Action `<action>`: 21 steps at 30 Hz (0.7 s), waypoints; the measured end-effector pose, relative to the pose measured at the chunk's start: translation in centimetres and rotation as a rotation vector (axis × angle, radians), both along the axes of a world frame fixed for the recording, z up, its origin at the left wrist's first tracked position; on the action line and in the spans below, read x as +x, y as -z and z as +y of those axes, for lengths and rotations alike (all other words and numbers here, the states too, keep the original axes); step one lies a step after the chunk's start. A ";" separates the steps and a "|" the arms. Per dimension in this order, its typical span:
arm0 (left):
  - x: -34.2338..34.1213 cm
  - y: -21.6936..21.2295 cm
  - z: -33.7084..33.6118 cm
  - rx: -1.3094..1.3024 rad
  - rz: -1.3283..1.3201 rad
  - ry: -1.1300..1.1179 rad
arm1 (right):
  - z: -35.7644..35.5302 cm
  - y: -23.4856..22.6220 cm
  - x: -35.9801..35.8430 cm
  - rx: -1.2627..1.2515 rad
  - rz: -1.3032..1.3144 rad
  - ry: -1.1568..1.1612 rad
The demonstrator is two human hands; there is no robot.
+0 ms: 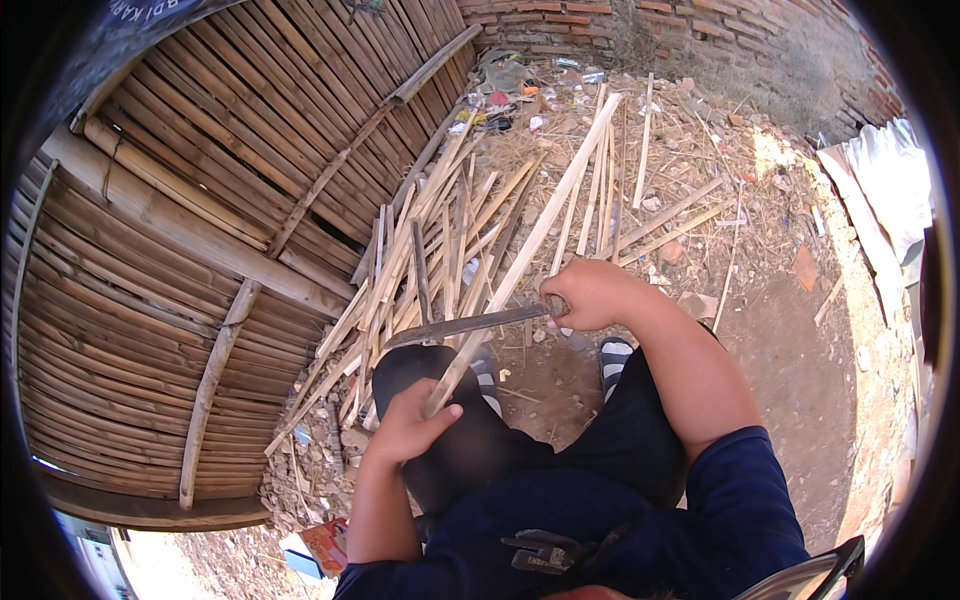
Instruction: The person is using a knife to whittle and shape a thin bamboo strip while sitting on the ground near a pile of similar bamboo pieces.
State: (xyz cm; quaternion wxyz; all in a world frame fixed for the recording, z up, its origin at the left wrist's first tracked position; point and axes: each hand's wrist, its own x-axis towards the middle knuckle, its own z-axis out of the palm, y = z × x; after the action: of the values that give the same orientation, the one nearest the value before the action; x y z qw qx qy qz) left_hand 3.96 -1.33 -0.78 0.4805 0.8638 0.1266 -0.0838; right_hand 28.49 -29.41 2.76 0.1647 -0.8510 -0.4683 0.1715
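Note:
My left hand (412, 424) is closed round the near end of a long pale bamboo strip (540, 230), just over my left knee. From there the strip slants up and away to the right, above the littered ground. My right hand (590, 297) grips the handle of a machete (470, 325) with a dark, worn blade. The blade points left and crosses the strip a little beyond my left hand; whether its edge bites into the strip I cannot tell.
Many cut bamboo strips (445, 230) lie in a loose heap ahead and to the left. A bamboo slat wall (200, 180) rises on the left, a brick wall (720, 50) at the back. Rubble and litter cover the ground. White sheeting (885, 185) hangs at the right.

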 end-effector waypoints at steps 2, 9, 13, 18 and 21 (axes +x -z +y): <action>0.1 -0.4 -0.3 -0.012 0.002 0.010 | -0.4 -0.1 0.3 0.007 0.012 0.054; 0.3 -1.0 -0.9 0.034 -0.066 0.048 | -5.1 2.4 5.6 0.245 -0.052 0.576; 0.5 -1.1 -0.8 0.064 -0.035 0.064 | -5.2 2.2 5.1 0.241 -0.070 0.525; 0.1 -0.2 -0.3 0.005 -0.048 0.036 | -1.7 0.8 1.9 0.061 -0.007 0.251; 0.2 -0.2 -0.4 0.001 -0.040 0.041 | -0.6 2.1 1.3 0.058 -0.035 0.108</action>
State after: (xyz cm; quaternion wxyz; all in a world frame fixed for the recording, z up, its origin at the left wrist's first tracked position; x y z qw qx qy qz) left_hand 4.14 -1.70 -0.59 0.4807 0.8679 0.0994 -0.0766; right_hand 29.78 -30.05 0.69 0.1903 -0.8727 -0.4293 0.1338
